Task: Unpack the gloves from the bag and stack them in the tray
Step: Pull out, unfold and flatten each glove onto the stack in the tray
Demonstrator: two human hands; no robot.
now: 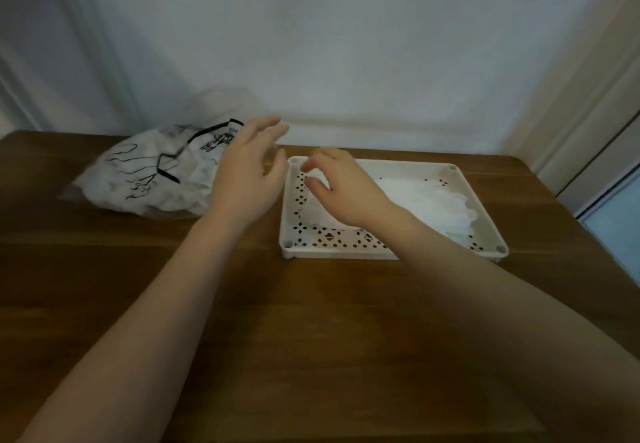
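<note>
A clear plastic bag [145,172] with black print lies on the left of the wooden table, full of crumpled white gloves. A white perforated tray [485,221] sits to its right and holds thin translucent gloves [422,200] laid flat. My left hand [247,179] hovers between the bag and the tray with relaxed, spread fingers, holding nothing. My right hand [341,186] is over the tray's left part, fingers loosely bent above a glove; no grip shows.
The brown wooden table [311,321] runs to a white wall at the back. Its right edge is near a door frame [588,131]. The table's near half shows bare wood under my forearms.
</note>
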